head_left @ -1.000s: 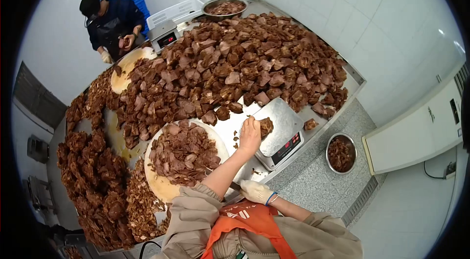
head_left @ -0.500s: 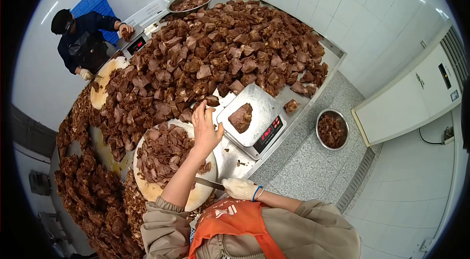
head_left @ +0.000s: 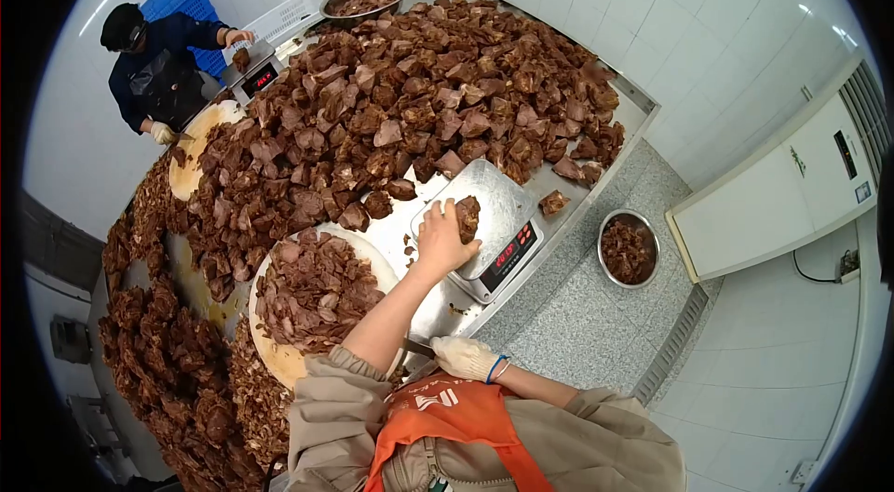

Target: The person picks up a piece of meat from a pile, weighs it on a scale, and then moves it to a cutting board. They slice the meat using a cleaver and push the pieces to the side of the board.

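Observation:
My bare left hand (head_left: pixel 441 239) is over the silver pan of a digital scale (head_left: pixel 486 217). Its fingers and thumb close around a brown chunk of cooked meat (head_left: pixel 468 218) lying on the pan, partly hidden by the hand. In a white knitted glove, my right hand (head_left: pixel 466 359) grips a knife (head_left: pixel 419 348) near the table's front edge; my left sleeve hides part of the blade. Left of the scale, sliced meat (head_left: pixel 312 292) is heaped on a round white cutting board (head_left: pixel 272 357).
A large mound of meat chunks (head_left: pixel 419 92) covers the steel table behind the scale. Across it, a co-worker (head_left: pixel 163 68) stands at another scale (head_left: pixel 253 78) and cutting board (head_left: pixel 193 177). A steel bowl of meat (head_left: pixel 629 250) sits on the floor to the right.
My left hand has moved right from beside the scale onto the meat chunk on the pan. My right hand with the knife has barely shifted. The co-worker's hand has risen slightly off their scale.

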`<state>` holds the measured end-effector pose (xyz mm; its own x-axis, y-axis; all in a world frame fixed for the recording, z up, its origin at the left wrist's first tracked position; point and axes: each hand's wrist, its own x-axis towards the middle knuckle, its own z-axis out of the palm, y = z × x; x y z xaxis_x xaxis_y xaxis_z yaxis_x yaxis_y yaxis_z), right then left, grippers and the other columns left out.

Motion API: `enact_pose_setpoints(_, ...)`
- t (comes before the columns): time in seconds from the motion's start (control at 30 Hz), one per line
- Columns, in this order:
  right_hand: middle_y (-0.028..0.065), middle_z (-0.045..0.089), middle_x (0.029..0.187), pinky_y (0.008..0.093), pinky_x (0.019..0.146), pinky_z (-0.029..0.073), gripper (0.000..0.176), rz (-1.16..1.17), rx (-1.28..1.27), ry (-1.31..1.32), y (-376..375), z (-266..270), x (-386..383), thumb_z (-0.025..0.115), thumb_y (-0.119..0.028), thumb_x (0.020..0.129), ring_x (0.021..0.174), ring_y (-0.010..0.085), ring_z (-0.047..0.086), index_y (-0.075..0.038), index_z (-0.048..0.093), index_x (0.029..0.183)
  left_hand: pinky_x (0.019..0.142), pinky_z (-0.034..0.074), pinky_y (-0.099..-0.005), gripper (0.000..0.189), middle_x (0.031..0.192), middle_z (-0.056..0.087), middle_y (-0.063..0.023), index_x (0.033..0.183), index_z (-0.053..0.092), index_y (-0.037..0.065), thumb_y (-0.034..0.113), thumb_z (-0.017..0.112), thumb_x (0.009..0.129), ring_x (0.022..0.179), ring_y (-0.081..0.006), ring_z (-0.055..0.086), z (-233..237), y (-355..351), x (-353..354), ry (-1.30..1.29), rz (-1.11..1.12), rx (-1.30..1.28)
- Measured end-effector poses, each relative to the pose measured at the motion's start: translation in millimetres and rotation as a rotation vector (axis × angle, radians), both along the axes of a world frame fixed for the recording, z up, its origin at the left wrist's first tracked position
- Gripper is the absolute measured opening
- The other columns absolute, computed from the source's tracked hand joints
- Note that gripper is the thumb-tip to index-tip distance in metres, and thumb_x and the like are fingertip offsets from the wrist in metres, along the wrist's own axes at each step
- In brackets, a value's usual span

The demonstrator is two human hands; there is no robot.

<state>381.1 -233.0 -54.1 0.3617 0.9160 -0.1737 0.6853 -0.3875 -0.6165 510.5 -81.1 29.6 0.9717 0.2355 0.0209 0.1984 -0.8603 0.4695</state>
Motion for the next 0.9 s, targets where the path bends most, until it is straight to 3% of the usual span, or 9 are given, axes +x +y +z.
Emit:
enact_pose_setpoints(0.1, 0.0231, 0.061, 0.077, 0.0479, 0.061, 0.052, 0.015, -0.002, -0.029, 0.027, -4.4, 16.7, 8.5, 0.052, -0.014, 0.088, 0.072, 0.0403, 0.065, 0.001, 0.051, 0.092, 0.096, 0.041, -0.0437, 0.081, 0.116, 0.051, -0.0218, 0.126, 0.041, -0.006, 0.028, 0.080, 0.064, 0.109, -0.0352, 0.048, -14.3, -3.3, 12.7, 0.005, -0.045, 0.102)
enact_pose_setpoints(0.2, 0.0243, 0.061, 0.077, 0.0499, 0.066, 0.050, 0.016, -0.050, -0.046, 0.054, -14.8, 29.6, 10.5, 0.053, -0.016, 0.089, 0.075, 0.0423, 0.063, 0.000, 0.051, 0.091, 0.098, 0.041, -0.0430, 0.079, 0.111, 0.053, -0.0242, 0.124, 0.041, -0.008, 0.026, 0.078, 0.063, 0.107, -0.0378, 0.049, -18.8, 30.0, -11.3, -0.018, -0.007, -0.078)
enact_pose_setpoints(0.27, 0.0235, 0.059, 0.076, 0.0501, 0.069, 0.049, 0.019, -0.047, 0.022, 0.027, -22.0, 22.7, 14.1, 0.056, -0.020, 0.089, 0.077, 0.0422, 0.062, -0.001, 0.050, 0.090, 0.098, 0.041, -0.0454, 0.073, 0.113, 0.053, -0.0264, 0.123, 0.042, -0.005, 0.022, 0.077, 0.065, 0.110, -0.0414, 0.048, 6.0, 58.4, -76.8, -0.107, 0.098, -0.318)
enact_pose_setpoints(0.33, 0.0243, 0.059, 0.075, 0.0525, 0.071, 0.048, 0.022, -0.065, 0.027, 0.066, -21.8, 29.5, 16.7, 0.058, -0.022, 0.088, 0.078, 0.0441, 0.061, 0.000, 0.051, 0.088, 0.095, 0.043, -0.0462, 0.077, 0.115, 0.050, -0.0265, 0.128, 0.040, -0.001, 0.022, 0.078, 0.065, 0.110, -0.0407, 0.048, 5.1, 90.9, -165.9, -0.268, 0.147, -0.208)
enact_pose_setpoints(0.43, 0.0273, 0.062, 0.081, 0.0534, 0.071, 0.049, 0.020, -0.065, -0.249, 0.125, 1.2, 49.6, 22.6, 0.058, -0.019, 0.088, 0.080, 0.0454, 0.062, 0.001, 0.054, 0.089, 0.094, 0.044, -0.0461, 0.078, 0.113, 0.050, -0.0251, 0.127, 0.041, -0.002, 0.021, 0.080, 0.062, 0.107, -0.0413, 0.051, -12.8, 90.6, -303.4, -0.061, 0.452, -0.387)
enact_pose_setpoints(0.5, 0.0288, 0.062, 0.079, 0.0536, 0.069, 0.049, 0.020, 0.005, -0.169, 0.080, 14.5, 36.0, 27.5, 0.058, -0.019, 0.088, 0.078, 0.0462, 0.062, 0.001, 0.054, 0.088, 0.093, 0.043, -0.0466, 0.074, 0.109, 0.052, -0.0263, 0.123, 0.043, -0.004, 0.019, 0.079, 0.062, 0.105, -0.0416, 0.050, -49.2, 68.4, -354.0, 0.036, 0.531, -0.414)
enact_pose_setpoints(0.53, 0.0289, 0.061, 0.076, 0.0537, 0.068, 0.049, 0.020, 0.052, -0.044, -0.004, 20.9, 29.0, 27.7, 0.058, -0.018, 0.087, 0.075, 0.0460, 0.062, 0.001, 0.054, 0.087, 0.093, 0.043, -0.0466, 0.074, 0.109, 0.052, -0.0261, 0.123, 0.043, -0.003, 0.019, 0.079, 0.062, 0.105, -0.0421, 0.050, -70.4, 61.4, -364.3, 0.004, 0.558, -0.414)
enact_pose_setpoints(0.77, 0.0281, 0.062, 0.076, 0.0533, 0.066, 0.049, 0.025, 0.311, -0.288, -0.039, 103.1, 69.2, 28.2, 0.059, -0.023, 0.087, 0.076, 0.0470, 0.062, 0.001, 0.054, 0.091, 0.101, 0.041, -0.0462, 0.075, 0.121, 0.049, -0.0222, 0.130, 0.044, 0.001, 0.013, 0.078, 0.064, 0.115, -0.0413, 0.045, -126.9, 121.9, -423.1, -0.106, 0.862, -0.152)
enact_pose_setpoints(0.9, 0.0253, 0.062, 0.074, 0.0513, 0.063, 0.049, 0.024, 0.386, -0.208, -0.078, 120.6, 63.6, -2.3, 0.059, -0.023, 0.088, 0.073, 0.0445, 0.062, -0.001, 0.052, 0.095, 0.110, 0.035, -0.0443, 0.086, 0.137, 0.039, -0.0202, 0.141, 0.038, 0.007, 0.019, 0.082, 0.068, 0.131, -0.0409, 0.036, -129.8, 120.8, -423.6, -0.068, 0.769, -0.373)
